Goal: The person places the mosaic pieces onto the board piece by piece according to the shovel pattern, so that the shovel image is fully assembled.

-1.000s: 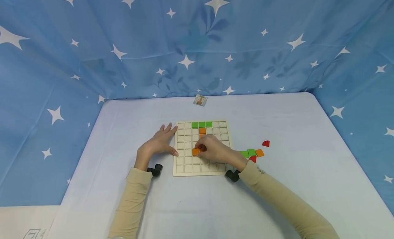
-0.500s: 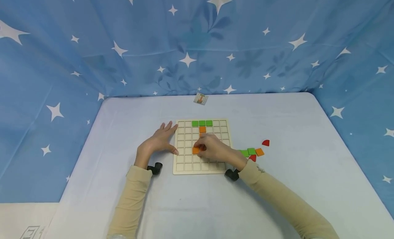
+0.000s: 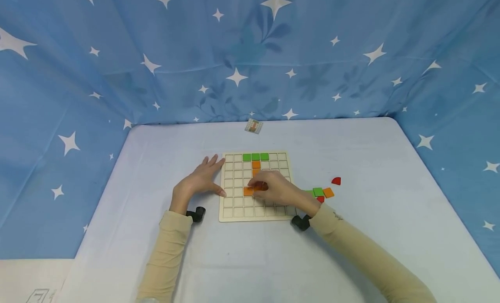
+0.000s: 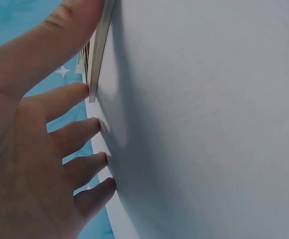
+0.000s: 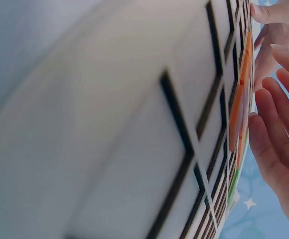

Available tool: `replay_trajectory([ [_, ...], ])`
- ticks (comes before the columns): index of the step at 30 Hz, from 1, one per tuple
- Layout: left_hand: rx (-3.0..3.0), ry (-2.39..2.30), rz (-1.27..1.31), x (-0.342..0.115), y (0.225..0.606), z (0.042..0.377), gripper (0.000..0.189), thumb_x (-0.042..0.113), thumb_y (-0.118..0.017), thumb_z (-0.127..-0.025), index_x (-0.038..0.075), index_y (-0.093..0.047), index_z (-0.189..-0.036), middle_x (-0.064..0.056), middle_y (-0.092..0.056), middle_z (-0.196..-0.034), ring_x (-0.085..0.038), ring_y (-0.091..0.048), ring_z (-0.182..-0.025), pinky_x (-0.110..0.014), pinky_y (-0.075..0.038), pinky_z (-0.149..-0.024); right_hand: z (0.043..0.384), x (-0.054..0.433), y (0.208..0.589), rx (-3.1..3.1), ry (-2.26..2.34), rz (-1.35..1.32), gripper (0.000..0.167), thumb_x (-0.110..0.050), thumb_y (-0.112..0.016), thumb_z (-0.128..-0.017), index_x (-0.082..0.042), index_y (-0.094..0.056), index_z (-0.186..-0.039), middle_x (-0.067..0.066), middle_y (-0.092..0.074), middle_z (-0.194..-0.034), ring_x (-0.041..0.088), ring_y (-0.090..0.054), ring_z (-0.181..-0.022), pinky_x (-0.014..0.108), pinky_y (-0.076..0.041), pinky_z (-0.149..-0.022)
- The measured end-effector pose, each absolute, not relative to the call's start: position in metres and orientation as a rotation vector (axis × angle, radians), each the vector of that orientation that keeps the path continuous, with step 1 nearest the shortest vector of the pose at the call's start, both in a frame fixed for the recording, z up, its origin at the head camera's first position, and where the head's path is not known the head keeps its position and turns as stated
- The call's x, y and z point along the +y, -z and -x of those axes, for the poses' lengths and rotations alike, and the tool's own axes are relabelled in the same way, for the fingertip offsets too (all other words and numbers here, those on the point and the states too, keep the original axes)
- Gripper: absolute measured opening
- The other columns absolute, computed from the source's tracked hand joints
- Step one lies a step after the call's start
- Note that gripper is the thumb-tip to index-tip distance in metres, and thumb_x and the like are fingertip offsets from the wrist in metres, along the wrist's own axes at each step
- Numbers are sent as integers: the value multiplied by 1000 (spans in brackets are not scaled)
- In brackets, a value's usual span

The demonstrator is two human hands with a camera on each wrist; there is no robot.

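Note:
A pale gridded board (image 3: 221, 207) lies on the white table. Three green square tiles (image 3: 255, 156) fill part of its far row, and orange tiles (image 3: 256, 164) run down from the middle one. My left hand (image 3: 199, 179) spreads along the board's left side, thumb and index finger touching the edge (image 4: 100, 55). Over the board is my right hand (image 3: 279, 189), its fingertips close to an orange tile (image 3: 248, 191) in a nearer row. In the right wrist view its fingers (image 5: 264, 134) are loosely bent and parted from the thumb, with nothing between them. The hand hides part of the orange tiles.
Right of the board lie a green tile (image 3: 318, 192), an orange tile (image 3: 328, 192) and a red quarter-round piece (image 3: 336, 181). Another red piece (image 3: 320, 199) shows beside the right wrist. A small patterned card (image 3: 254, 126) lies near the table's far edge.
My right hand has shifted slightly right, uncovering more orange beside the tile it was at, and its fingertips have come away from that tile. The left hand keeps its place.

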State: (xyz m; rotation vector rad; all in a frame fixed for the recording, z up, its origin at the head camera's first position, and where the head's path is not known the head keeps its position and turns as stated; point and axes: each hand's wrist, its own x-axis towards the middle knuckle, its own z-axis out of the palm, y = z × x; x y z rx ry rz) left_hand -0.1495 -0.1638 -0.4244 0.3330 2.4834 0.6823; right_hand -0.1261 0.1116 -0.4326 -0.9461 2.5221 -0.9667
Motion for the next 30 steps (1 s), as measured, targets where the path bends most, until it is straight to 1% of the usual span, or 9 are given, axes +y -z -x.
replay_trajectory([
  [5,2483,-688,-344,-165,425,152,116,35,-90,-79,15,-18,-167,-12,1,-174,-39,8,-160,-66,-8,-126,127,123,428,2523,1010,952,26,-11,-79,-91,-6,-75,-115,4,-75,-109,16,-68,-95,30,-60,-84],
  [8,2484,-689,-350,-166,426,152,116,35,-91,-78,14,-18,-166,-13,0,-174,-40,8,-159,-66,-8,-126,126,130,427,2536,1019,954,26,-11,-79,-91,-4,-75,-115,6,-76,-108,17,-67,-92,30,-59,-81],
  [13,2485,-685,-360,-167,428,152,117,35,-91,-78,14,-18,-166,-13,0,-174,-39,7,-160,-63,-5,-127,122,143,430,2581,989,925,22,-11,-78,-91,-5,-76,-112,4,-76,-105,12,-66,-89,28,-59,-80],
  [19,2482,-688,-389,-167,431,153,117,34,-91,-78,11,-17,-166,-16,0,-174,-38,6,-160,-56,0,-130,116,158,432,2628,1003,912,19,-10,-79,-90,-6,-77,-109,2,-75,-100,13,-65,-85,29,-59,-78],
  [23,2480,-683,-398,-168,431,153,118,35,-90,-78,10,-16,-166,-16,1,-173,-39,6,-160,-56,0,-130,113,168,432,2637,1031,880,18,-8,-77,-91,-5,-77,-109,2,-75,-101,14,-66,-86,31,-59,-79],
  [30,2476,-694,-392,-168,432,154,119,37,-91,-78,12,-15,-166,-15,2,-174,-38,8,-160,-56,1,-130,110,186,433,2664,1045,843,17,-5,-76,-91,-4,-76,-108,2,-75,-99,14,-65,-85,34,-60,-77],
])
